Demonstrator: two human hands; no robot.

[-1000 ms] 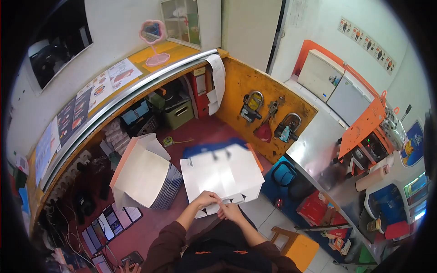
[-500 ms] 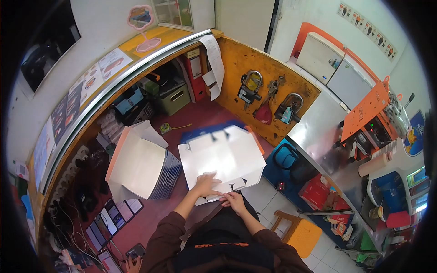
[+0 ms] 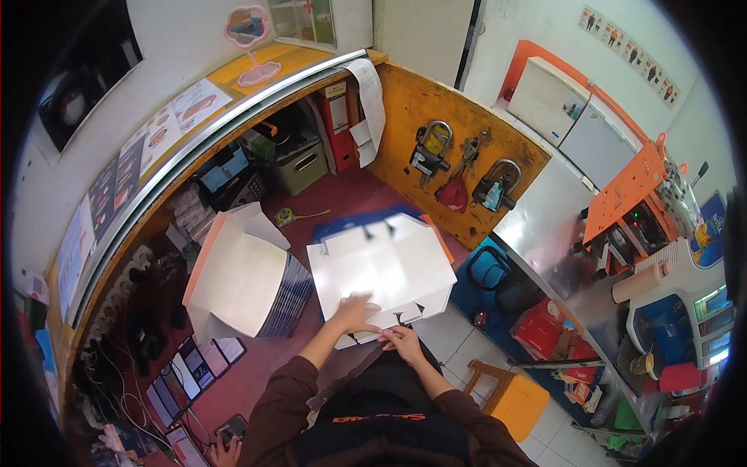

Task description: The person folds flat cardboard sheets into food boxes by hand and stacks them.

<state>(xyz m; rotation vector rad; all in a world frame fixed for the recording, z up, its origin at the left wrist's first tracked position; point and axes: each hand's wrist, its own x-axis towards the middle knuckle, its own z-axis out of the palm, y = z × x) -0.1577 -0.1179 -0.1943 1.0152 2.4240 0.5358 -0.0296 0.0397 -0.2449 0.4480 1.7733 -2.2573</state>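
Note:
A white cardboard box blank [image 3: 381, 268] with cut flaps lies flat in front of me, over something blue and orange at its far side. My left hand [image 3: 355, 313] rests on its near left part, fingers stretched out and the thumb pointing toward my right hand. My right hand [image 3: 402, 344] pinches the blank's near edge beside that thumb. Left of the blank stands a stack of nested, partly folded boxes [image 3: 247, 282], white inside with orange and blue outer sides.
On the red desk [image 3: 268, 359] are several phones [image 3: 187, 370] and a tape measure [image 3: 286, 216]. Another person's hand [image 3: 226, 451] touches a phone at bottom left. Padlocks [image 3: 430, 152] hang on the yellow board. An orange stool [image 3: 517, 405] stands at my right.
The view has shifted slightly. Both hands keep nearly the same places on the blank, and the boxes have not moved.

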